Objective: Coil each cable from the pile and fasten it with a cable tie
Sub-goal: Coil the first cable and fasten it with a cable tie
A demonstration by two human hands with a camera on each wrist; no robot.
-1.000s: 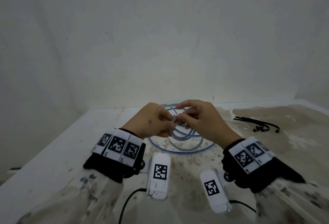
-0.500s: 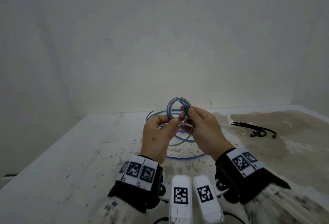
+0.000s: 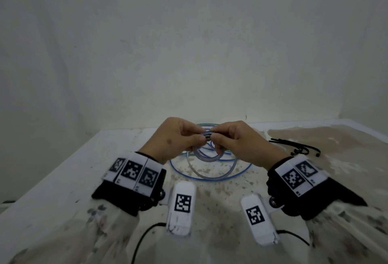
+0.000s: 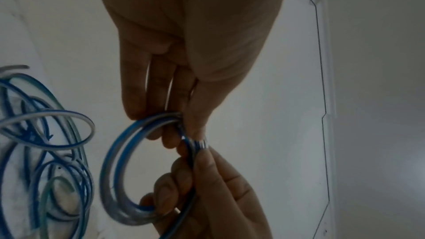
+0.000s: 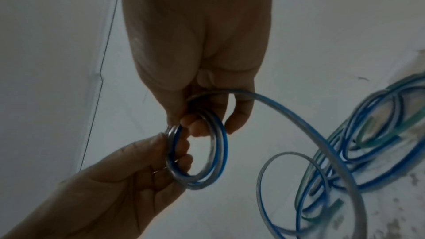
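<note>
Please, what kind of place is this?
Probably a bare makeshift work corner, not a tidy workshop: a stained white table against a plain scuffed wall, with loose blue cables and black cable ties on the table.

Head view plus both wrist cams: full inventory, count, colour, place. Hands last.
small coil: one, clear cable with a blue core, several turns, held up between both hands above the table
cable pile: loose loops, blue, clear and a greenish strand, on the table just beyond the hands; count unclear
cable ties: a bunch, black, on the table right of the pile; count unclear
table: one, white, stained and speckled, against a pale wall
left hand: pinches the coil's left side
right hand: pinches the coil's right side, with the free run of cable passing from it towards the pile
</note>
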